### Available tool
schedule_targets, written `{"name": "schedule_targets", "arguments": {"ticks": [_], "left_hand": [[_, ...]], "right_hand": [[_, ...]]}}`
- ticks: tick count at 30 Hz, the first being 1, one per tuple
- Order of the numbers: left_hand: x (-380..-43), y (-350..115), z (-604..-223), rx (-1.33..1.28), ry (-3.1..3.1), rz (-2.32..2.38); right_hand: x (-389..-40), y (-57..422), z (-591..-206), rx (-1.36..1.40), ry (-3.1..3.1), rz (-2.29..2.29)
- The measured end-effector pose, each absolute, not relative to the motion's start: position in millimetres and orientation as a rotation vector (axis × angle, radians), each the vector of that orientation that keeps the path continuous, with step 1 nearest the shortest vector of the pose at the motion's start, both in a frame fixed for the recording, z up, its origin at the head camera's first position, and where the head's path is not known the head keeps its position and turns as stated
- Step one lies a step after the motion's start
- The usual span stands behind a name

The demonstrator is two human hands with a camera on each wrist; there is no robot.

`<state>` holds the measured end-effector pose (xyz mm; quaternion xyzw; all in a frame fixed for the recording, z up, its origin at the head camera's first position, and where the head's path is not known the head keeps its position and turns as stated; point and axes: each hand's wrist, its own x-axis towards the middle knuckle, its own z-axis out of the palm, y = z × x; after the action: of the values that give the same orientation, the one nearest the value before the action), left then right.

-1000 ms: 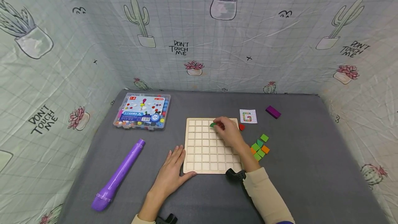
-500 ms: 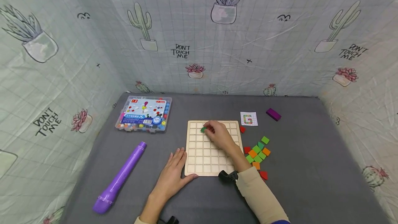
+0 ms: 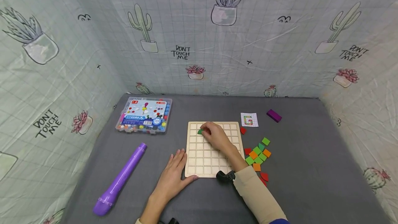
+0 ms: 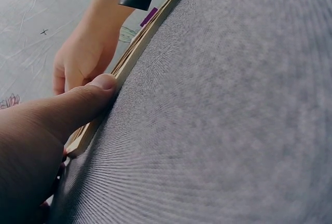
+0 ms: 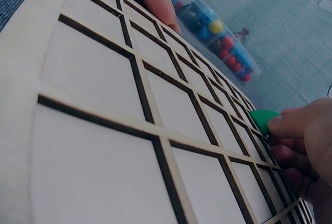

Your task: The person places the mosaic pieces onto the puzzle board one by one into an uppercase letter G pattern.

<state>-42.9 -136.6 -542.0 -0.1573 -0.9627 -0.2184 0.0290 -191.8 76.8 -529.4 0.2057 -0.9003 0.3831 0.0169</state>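
Note:
A wooden grid board (image 3: 199, 162) lies flat on the grey table, its square cells edged by raised strips. My right hand (image 3: 217, 137) pinches a small green tile (image 3: 200, 132) with a curved edge, over the upper left cells. In the right wrist view the green tile (image 5: 263, 120) sticks out between thumb and fingertips, at or just above the strips; contact is unclear. My left hand (image 3: 171, 174) rests with fairly straight fingers against the board's left side. Its thumb (image 4: 98, 85) touches the near edge in the left wrist view.
Several green, orange and red tiles (image 3: 257, 150) lie right of the board. Behind them are a grid card (image 3: 249, 120) with a coloured pattern and a purple block (image 3: 274, 115). At left lie a clear box (image 3: 144, 115) of coloured beads and a purple toy microphone (image 3: 121, 179).
My right hand has carried the green tile leftward across the board's upper rows, uncovering more loose tiles on the right. My left hand has stayed at the board's lower left.

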Motion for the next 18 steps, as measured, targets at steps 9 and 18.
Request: {"name": "schedule_targets", "arguments": {"ticks": [9, 18], "left_hand": [[-44.5, -136.6, -541.4, -0.497, -2.948, -0.668], [-44.3, -136.4, -540.4, -0.490, -2.951, -0.666]], "right_hand": [[-192.4, 78.2, -525.8, 0.650, -2.840, 1.150], [-193.4, 78.1, -528.1, 0.719, -2.835, 1.047]]}}
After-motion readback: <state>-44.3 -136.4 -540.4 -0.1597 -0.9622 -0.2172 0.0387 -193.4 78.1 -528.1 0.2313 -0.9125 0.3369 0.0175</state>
